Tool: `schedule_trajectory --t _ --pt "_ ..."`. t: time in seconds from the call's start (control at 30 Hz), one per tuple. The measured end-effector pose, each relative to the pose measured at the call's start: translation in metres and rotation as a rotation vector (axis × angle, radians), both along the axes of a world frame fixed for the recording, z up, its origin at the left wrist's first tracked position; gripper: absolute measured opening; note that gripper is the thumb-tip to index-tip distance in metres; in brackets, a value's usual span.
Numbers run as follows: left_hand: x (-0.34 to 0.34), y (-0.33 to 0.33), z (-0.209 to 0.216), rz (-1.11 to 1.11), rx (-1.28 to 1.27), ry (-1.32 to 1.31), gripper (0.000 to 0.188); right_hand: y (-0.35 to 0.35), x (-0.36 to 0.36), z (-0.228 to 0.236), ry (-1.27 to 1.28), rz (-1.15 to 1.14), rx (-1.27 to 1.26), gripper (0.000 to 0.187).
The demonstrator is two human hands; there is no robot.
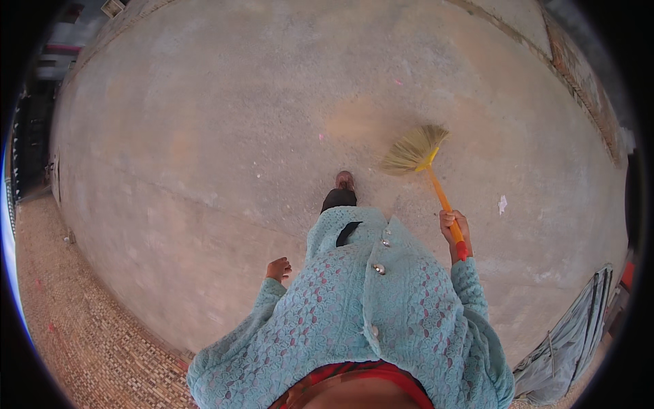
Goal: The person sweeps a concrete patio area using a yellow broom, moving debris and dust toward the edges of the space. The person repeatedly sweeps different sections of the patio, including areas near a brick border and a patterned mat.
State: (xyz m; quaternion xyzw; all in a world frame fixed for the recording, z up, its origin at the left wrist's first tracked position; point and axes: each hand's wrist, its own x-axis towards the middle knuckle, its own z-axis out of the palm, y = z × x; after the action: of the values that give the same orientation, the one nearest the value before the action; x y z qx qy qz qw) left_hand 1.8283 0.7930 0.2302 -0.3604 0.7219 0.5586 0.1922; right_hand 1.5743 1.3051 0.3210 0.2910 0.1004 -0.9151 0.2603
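My right hand (455, 227) is wrapped round the orange handle of a broom (414, 150), close to the handle's red end. The broom slants away from me up and to the left, and its fan of straw-coloured bristles spreads over the concrete floor ahead of my right side. My left hand (278, 268) hangs at my left side, apart from everything, with its fingers curled in and nothing visible in them. Both arms wear light blue knitted sleeves.
Bits of litter dot the concrete ground (225, 136), among them a white scrap (503, 204) to the right and a pink scrap (321, 137) ahead. Brick paving (88, 320) borders the left. A grey-blue sheet (569, 347) lies at the lower right. A raised edge (586, 88) runs along the far right.
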Motion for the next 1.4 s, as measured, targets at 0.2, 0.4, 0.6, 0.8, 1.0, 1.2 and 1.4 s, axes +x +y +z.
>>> schedule_trajectory --t 0.2,0.4,0.6,0.8,1.0,1.2,1.4 --pt "-0.106 -0.025 0.058 0.257 0.148 -0.028 0.040 0.018 0.041 0.118 0.096 -0.082 0.274 0.022" --pt "-0.153 -0.039 0.075 0.258 0.047 -0.027 0.042 -0.027 0.038 0.155 0.190 -0.089 0.157 0.054" --pt "-0.096 -0.005 0.093 0.196 -0.004 0.062 0.041 -0.054 -0.016 0.124 0.268 0.135 -0.106 0.046" --pt "-0.049 0.028 0.067 0.295 0.106 0.021 0.040 -0.078 -0.099 0.057 0.181 0.317 -0.309 0.017" --pt "-0.079 0.027 0.117 0.260 0.022 -0.001 0.039 -0.023 -0.076 0.021 0.077 0.138 -0.312 0.010" --pt "-0.103 0.021 0.105 0.133 0.026 -0.024 0.039 0.079 -0.018 0.033 -0.033 -0.115 -0.166 0.010" --pt "-0.120 0.014 0.087 -0.134 -0.062 0.131 0.037 0.097 -0.002 0.084 0.080 -0.232 0.099 0.023"
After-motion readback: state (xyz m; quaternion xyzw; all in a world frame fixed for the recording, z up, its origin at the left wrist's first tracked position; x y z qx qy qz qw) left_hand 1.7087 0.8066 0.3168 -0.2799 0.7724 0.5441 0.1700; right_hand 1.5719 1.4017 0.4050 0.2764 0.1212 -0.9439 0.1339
